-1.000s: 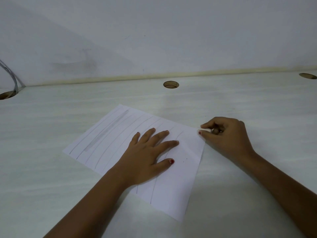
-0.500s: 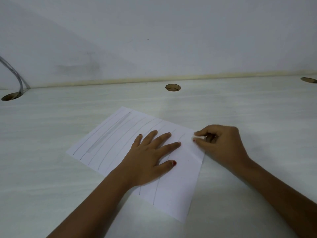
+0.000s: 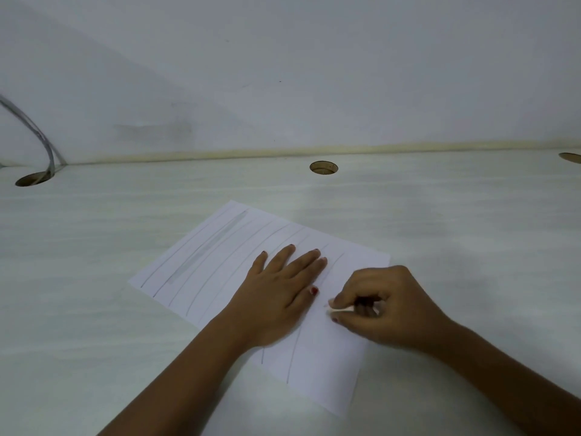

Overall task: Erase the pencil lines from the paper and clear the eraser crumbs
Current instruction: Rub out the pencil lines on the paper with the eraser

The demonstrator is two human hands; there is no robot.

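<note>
Since a second ago, the right hand [image 3: 386, 309] has slid inward from the sheet's right edge. It now pinches a small white eraser [image 3: 341, 309] over the white rectangular paper sheet [image 3: 204, 265]. Just beside it, the left hand [image 3: 283, 297] lies flat with fingers spread, pressing the sheet onto the pale wood-grain desk [image 3: 110, 341]. Grey pencil lines [image 3: 294, 357] cross the paper.

You are at what looks like an office or study desk [image 3: 440, 215]. Its pale wood-grain top meets a plain white wall [image 3: 314, 73]. The far edge has a middle cable hole [image 3: 323, 168] and a left cable hole [image 3: 33, 178], where a grey cable [image 3: 41, 136] drops in. A sheet of paper [image 3: 220, 262] lies near you.
</note>
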